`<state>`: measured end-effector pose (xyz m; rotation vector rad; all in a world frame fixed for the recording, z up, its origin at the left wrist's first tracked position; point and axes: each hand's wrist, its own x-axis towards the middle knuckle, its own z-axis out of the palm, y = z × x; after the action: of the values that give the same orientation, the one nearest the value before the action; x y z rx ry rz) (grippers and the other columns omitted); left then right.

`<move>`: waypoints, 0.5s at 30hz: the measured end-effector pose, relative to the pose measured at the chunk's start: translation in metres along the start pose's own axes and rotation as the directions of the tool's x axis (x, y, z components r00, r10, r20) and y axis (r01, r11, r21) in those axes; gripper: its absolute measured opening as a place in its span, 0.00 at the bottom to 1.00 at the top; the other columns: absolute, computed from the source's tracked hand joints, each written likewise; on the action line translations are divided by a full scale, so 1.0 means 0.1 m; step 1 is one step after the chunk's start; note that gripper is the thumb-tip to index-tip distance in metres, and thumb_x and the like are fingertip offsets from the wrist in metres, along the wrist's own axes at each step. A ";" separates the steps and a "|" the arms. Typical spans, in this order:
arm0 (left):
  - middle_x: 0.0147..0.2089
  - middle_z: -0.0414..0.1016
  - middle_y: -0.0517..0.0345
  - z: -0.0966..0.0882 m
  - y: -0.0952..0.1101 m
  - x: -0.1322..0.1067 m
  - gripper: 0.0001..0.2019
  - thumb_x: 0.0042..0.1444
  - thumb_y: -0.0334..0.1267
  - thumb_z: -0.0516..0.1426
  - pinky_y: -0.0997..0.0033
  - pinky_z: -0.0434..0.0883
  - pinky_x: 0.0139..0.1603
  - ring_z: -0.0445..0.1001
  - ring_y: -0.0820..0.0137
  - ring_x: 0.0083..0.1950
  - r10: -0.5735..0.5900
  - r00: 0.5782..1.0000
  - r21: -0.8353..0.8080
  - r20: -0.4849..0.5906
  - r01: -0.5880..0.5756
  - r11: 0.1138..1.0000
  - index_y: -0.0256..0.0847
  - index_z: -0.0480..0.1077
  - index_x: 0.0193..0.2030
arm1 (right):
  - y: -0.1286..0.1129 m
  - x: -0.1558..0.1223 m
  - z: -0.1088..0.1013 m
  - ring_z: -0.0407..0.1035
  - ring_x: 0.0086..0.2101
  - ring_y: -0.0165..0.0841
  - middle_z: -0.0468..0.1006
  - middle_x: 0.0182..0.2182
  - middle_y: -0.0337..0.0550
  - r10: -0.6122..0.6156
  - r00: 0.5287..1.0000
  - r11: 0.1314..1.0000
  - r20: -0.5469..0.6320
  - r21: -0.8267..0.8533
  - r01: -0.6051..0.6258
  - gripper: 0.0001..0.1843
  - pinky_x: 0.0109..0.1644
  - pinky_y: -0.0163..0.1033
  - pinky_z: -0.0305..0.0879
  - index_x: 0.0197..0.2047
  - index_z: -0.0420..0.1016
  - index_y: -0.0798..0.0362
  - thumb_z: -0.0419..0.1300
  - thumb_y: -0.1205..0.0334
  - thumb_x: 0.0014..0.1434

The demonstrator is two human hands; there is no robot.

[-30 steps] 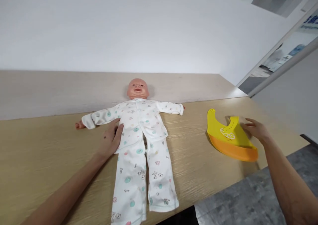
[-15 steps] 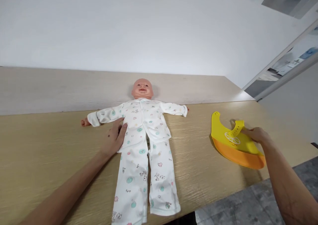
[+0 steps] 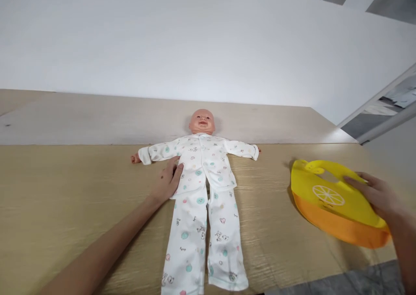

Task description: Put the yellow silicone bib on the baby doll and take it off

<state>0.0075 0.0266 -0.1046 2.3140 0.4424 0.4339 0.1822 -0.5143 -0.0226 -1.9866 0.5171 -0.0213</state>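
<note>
The left hand (image 3: 169,181) lies flat, fingers stretched out, on the side of the doll (image 3: 203,165) on the wooden table (image 3: 65,199), while the right hand (image 3: 378,196) spreads its fingers (image 3: 355,183) over the right edge of the yellow-and-orange bib (image 3: 328,195), which lies well apart from the doll, any grip beneath being hidden.

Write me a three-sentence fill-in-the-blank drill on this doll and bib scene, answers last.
The left hand rests on the doll, which lies face ____ on the table. The right hand touches the bib, yellow with an ____ pocket. In the picture, the bib sits ____ of the doll.
Missing words: up; orange; right.
</note>
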 end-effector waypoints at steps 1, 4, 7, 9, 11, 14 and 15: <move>0.42 0.75 0.50 0.00 0.00 0.00 0.27 0.62 0.55 0.42 0.56 0.66 0.52 0.73 0.58 0.47 -0.003 1.000 0.004 0.002 0.003 1.000 0.40 0.59 0.59 | -0.13 -0.17 0.03 0.67 0.19 0.37 0.75 0.26 0.52 0.059 0.998 0.996 0.038 0.068 -0.061 0.31 0.29 0.50 0.56 0.35 0.75 0.47 0.70 0.54 0.20; 0.40 0.75 0.51 -0.01 0.01 0.00 0.25 0.62 0.54 0.43 0.58 0.67 0.50 0.74 0.59 0.45 -0.008 1.000 0.010 0.006 0.008 1.000 0.41 0.60 0.59 | -0.51 -0.65 0.15 0.68 0.19 0.37 0.75 0.29 0.51 0.044 0.998 0.986 0.034 0.161 -0.049 0.31 0.26 0.49 0.58 0.36 0.75 0.44 0.68 0.54 0.21; 0.36 0.74 0.53 -0.01 0.01 0.00 0.23 0.62 0.52 0.44 0.59 0.68 0.46 0.74 0.60 0.40 0.009 1.000 0.034 -0.020 -0.008 0.999 0.40 0.61 0.57 | -0.78 -1.04 0.28 0.69 0.20 0.40 0.76 0.34 0.53 -0.025 0.998 0.968 0.059 0.250 0.010 0.32 0.20 0.45 0.59 0.38 0.77 0.44 0.69 0.55 0.21; 0.37 0.72 0.51 -0.01 0.04 -0.01 0.21 0.61 0.49 0.46 0.58 0.68 0.45 0.72 0.59 0.40 0.053 0.991 0.069 -0.125 -0.044 0.997 0.38 0.62 0.55 | -0.92 -1.29 0.39 0.69 0.20 0.38 0.76 0.36 0.53 -0.117 0.991 0.943 0.059 0.318 0.093 0.30 0.18 0.41 0.61 0.39 0.77 0.45 0.71 0.54 0.25; 0.41 0.70 0.46 -0.05 0.13 -0.05 0.18 0.59 0.46 0.49 0.58 0.67 0.45 0.71 0.58 0.42 0.121 0.956 0.090 -0.266 -0.100 0.991 0.37 0.64 0.51 | -1.06 -1.52 0.53 0.69 0.20 0.34 0.77 0.36 0.51 -0.202 0.978 0.895 0.044 0.414 0.166 0.27 0.16 0.36 0.62 0.39 0.78 0.46 0.71 0.54 0.31; 0.36 0.70 0.50 -0.19 0.40 -0.17 0.12 0.59 0.44 0.49 0.62 0.67 0.42 0.70 0.62 0.37 0.158 0.948 0.000 -0.276 -0.164 0.986 0.41 0.68 0.40 | -1.26 -1.81 0.83 0.70 0.21 0.29 0.76 0.32 0.43 -0.286 0.956 0.801 0.067 0.564 0.200 0.21 0.20 0.31 0.67 0.39 0.77 0.47 0.70 0.57 0.38; 0.31 0.70 0.53 -0.26 0.51 -0.22 0.12 0.59 0.45 0.48 0.64 0.67 0.38 0.69 0.64 0.33 0.147 0.974 -0.069 -0.173 -0.161 0.985 0.42 0.68 0.33 | -1.32 -1.88 0.95 0.69 0.20 0.27 0.76 0.29 0.40 -0.321 0.940 0.764 0.113 0.618 0.187 0.20 0.21 0.30 0.67 0.39 0.77 0.48 0.70 0.59 0.39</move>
<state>-0.0139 -0.0019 -0.0544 2.2489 0.3193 0.7141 0.0798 -0.3156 0.0867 -1.3887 0.0666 -0.1273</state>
